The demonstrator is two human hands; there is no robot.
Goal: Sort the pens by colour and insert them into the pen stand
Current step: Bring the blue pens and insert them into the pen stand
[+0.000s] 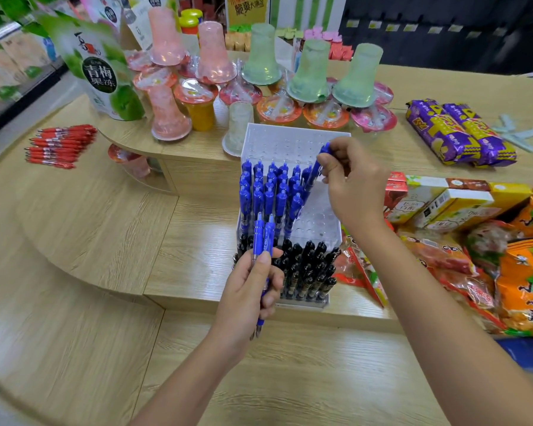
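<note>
Grip, right [354, 179]: pinches blue pen [313, 176], tilted, lower end among blue rows [271, 192] of pen stand [290, 139]. Grip, left [250, 287]: clasps two blue pens [263, 238] at stand's 6 o'clock. Black pens [308, 265] front rows; red pens [59, 146], bench [105, 226], 10 o'clock.

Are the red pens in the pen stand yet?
No, the red pens lie piled on the wooden counter, well left of the pen stand.

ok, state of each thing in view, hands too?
pen stand: partly filled, holes free
blue pens: upright in stand
black pens: upright, front rows
red pens: loose on table
left hand: grips blue pair
right hand: pinches tilted blue pen at the stand
</note>
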